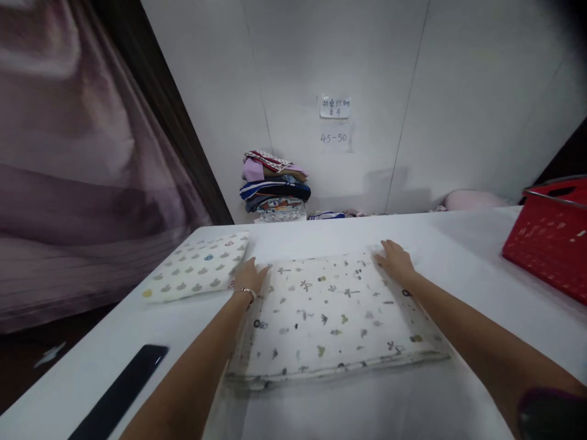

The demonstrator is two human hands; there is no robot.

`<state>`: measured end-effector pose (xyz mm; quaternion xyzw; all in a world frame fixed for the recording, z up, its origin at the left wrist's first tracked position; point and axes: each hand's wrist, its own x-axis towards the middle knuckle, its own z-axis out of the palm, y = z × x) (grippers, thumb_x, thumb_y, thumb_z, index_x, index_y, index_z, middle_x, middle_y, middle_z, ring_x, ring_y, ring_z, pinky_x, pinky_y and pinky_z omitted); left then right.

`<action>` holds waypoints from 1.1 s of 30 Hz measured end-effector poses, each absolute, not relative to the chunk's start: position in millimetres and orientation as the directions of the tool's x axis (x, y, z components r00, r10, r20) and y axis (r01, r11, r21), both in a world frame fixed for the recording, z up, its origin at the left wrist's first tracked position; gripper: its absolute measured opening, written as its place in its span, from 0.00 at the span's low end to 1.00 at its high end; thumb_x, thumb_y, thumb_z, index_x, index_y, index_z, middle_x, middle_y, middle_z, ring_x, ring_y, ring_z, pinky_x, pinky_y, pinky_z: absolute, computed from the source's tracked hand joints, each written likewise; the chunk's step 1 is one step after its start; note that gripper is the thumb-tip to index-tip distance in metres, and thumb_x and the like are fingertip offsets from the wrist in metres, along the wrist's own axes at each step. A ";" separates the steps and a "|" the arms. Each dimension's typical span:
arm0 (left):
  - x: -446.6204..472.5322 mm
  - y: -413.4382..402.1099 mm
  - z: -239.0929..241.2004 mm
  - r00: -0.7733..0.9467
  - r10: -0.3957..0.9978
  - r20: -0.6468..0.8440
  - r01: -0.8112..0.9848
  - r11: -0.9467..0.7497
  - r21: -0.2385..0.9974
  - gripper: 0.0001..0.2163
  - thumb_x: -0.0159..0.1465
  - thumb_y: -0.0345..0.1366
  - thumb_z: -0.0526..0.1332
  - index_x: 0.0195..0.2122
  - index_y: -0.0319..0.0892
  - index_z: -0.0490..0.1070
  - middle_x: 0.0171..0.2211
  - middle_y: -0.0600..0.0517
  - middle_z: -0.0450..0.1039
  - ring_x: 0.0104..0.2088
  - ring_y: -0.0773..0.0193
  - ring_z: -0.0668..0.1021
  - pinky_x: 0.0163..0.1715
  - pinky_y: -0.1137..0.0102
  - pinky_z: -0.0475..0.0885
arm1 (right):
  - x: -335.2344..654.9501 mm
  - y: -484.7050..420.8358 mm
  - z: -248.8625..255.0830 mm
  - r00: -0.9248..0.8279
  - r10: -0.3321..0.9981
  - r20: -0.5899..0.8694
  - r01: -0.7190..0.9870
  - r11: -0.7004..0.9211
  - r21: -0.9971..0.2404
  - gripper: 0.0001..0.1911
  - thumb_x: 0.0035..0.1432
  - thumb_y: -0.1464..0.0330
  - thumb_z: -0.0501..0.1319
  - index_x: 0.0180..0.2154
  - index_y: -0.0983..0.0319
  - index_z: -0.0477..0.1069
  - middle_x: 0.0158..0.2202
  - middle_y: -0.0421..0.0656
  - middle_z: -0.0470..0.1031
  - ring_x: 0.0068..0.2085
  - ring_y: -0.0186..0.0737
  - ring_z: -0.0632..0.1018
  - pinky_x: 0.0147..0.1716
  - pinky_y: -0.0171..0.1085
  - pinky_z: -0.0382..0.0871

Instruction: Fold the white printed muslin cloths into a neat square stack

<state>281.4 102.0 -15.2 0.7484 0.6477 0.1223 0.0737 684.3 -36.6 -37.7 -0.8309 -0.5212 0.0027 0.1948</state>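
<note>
A folded white cloth [330,318] with small printed motifs lies flat in the middle of the white table [458,269]. My left hand [250,275], with a bracelet at the wrist, rests on the cloth's far left corner, fingers curled down over the edge. My right hand [395,258] lies flat on the far right corner, fingers stretched out. A second folded cloth [197,267] with a dotted pattern sits just left of my left hand, close to it.
A red plastic basket [550,241] stands at the table's right edge. A dark flat strip [121,391] lies near the front left. A pile of folded fabrics [275,186] sits against the white wall behind the table. A pinkish curtain [68,153] hangs on the left.
</note>
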 end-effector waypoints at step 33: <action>223.0 -101.0 -19.9 0.696 0.698 0.169 0.685 -0.716 0.137 0.19 0.59 0.45 0.57 0.51 0.47 0.67 0.55 0.48 0.64 0.58 0.54 0.61 0.59 0.54 0.50 | 643.1 -260.7 -47.6 0.203 0.920 0.336 0.844 0.009 -0.536 0.21 0.60 0.57 0.51 0.51 0.57 0.67 0.58 0.43 0.62 0.61 0.46 0.57 0.57 0.48 0.56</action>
